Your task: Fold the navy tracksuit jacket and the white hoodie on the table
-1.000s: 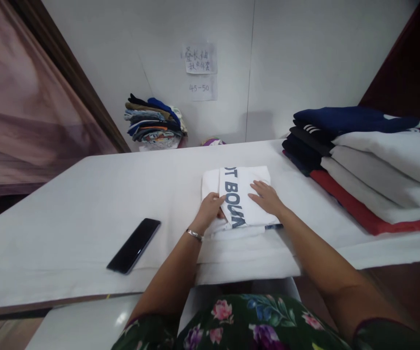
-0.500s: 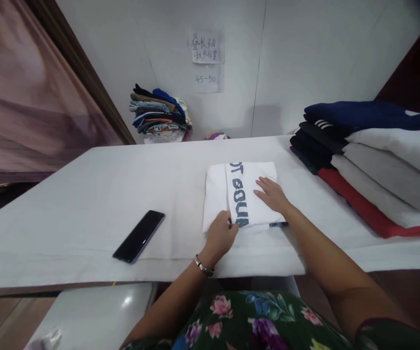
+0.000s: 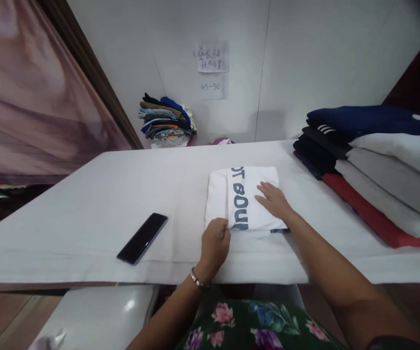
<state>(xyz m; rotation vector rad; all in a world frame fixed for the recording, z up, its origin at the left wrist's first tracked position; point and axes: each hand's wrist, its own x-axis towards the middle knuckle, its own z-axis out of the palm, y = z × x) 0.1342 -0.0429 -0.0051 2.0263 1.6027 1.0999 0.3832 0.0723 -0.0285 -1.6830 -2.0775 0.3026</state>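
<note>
A white shirt [image 3: 219, 194] lies folded into a rectangle on the white-covered table [image 3: 86, 204], dark block letters running down its top layer. At the near left of it, my left hand [image 3: 215, 243] is closed, thumb and fingers pinching the shirt's near edge just left of the letters. The fingertips are partly hidden. My right hand [image 3: 273, 200] rests flat on the right part of the shirt, fingers spread. A small dark blue strip [image 3: 279, 231] shows under the shirt's near right edge.
A black phone [image 3: 142, 238] lies on the table at the left. Folded clothes [image 3: 388, 180] are stacked high along the right side. Beyond the far edge stands another clothes pile [image 3: 166, 121], and paper signs [image 3: 213, 68] hang on the wall. A pale stool [image 3: 100, 311] is below the near edge.
My left hand has shifted slightly toward me and left along the shirt's near edge, its fist turning. My right hand stays flat on the shirt. The whole view has tilted up a little.
</note>
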